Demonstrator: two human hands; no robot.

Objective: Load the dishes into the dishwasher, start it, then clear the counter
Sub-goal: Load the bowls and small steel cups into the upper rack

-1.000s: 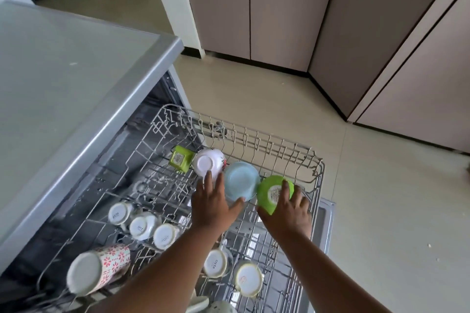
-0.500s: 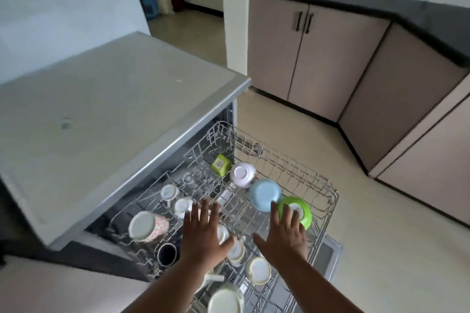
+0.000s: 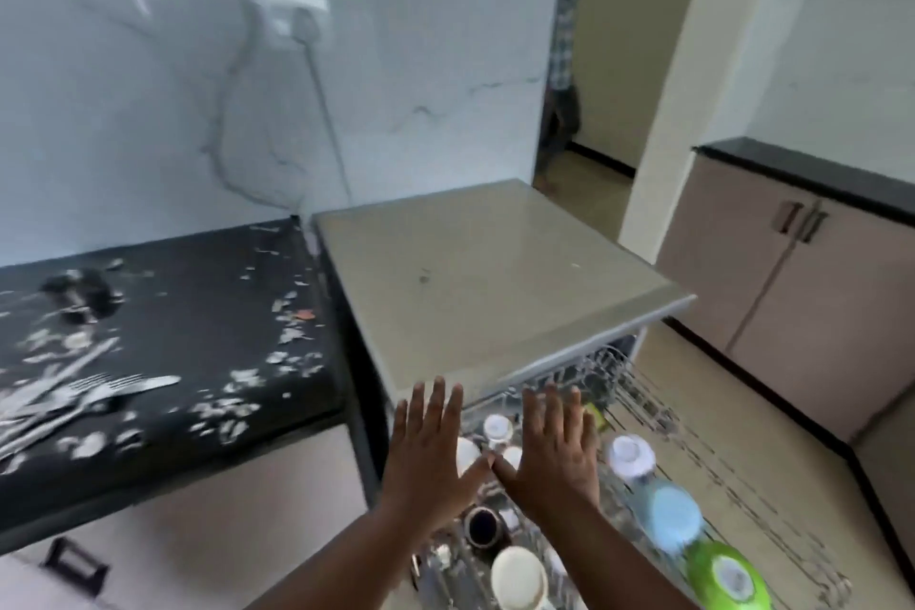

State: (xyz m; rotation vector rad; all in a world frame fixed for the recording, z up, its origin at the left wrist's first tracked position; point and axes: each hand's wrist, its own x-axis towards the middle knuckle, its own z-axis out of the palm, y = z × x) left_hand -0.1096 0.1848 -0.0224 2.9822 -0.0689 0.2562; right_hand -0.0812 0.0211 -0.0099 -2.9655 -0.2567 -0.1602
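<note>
Head view: left hand (image 3: pixel 435 456) and right hand (image 3: pixel 554 451), fingers spread, empty, over loaded rack (image 3: pixel 643 391); hasty push could rattle upturned cups (image 3: pixel 517 575) loose.

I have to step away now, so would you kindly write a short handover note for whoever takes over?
Hands: left hand and right hand are both open, fingers spread above the pulled-out wire dishwasher rack, holding nothing.
Loaded: white bowl, light blue bowl, green bowl and several cups, upside down in the rack.
Left: steel forks and cutlery lie on the crumb-strewn black counter. Load them, close, start, clear the counter.
</note>
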